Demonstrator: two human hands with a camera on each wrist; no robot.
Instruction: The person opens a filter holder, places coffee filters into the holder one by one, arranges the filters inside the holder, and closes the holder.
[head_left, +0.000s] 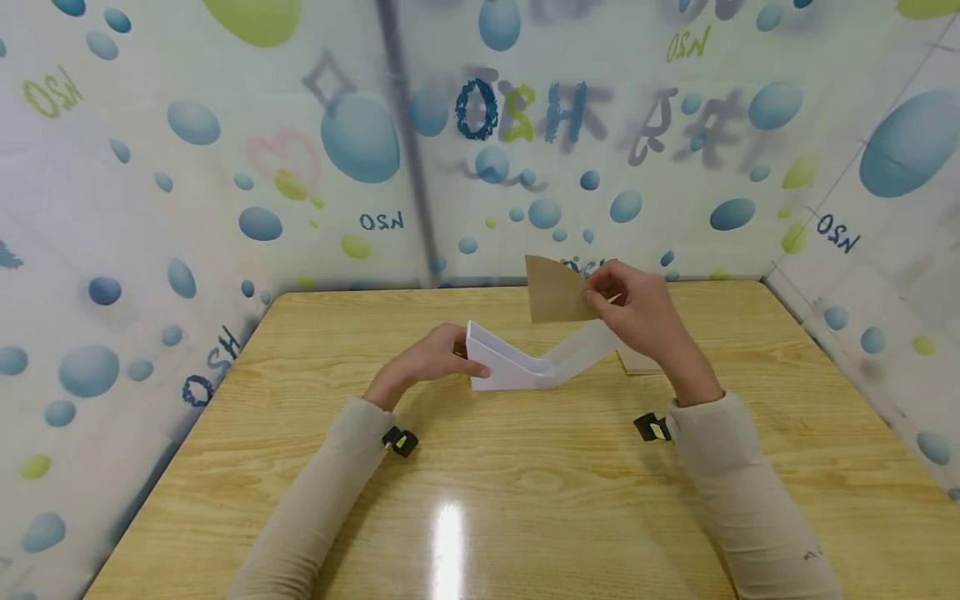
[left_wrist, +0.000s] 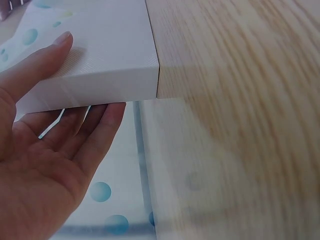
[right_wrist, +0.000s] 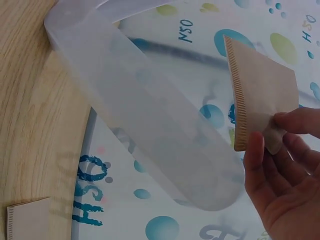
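Free room and obstacles: the near tabletop [head_left: 555, 500] offers a passage between left sleeve [head_left: 315, 500] and right sleeve [head_left: 750, 492]. Farther in, a white box [head_left: 506, 367] and its outstretched translucent lid [head_left: 581, 354] bar the space between left grip [head_left: 431, 354] and right grip [head_left: 637, 308]. A brown paper sheet [head_left: 558, 292] obstructs above the lid; a patterned wall [head_left: 480, 192] bounds the far edge.

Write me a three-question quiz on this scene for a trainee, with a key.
1. Which hand grips the white box?

2. True or false: the translucent lid is closed over the box.

3. The right hand pinches brown paper. Where does the other visible brown paper lie?
A) inside the box
B) on the table
C) under the box

Key:
1. The left hand.
2. False; the translucent lid is open.
3. B
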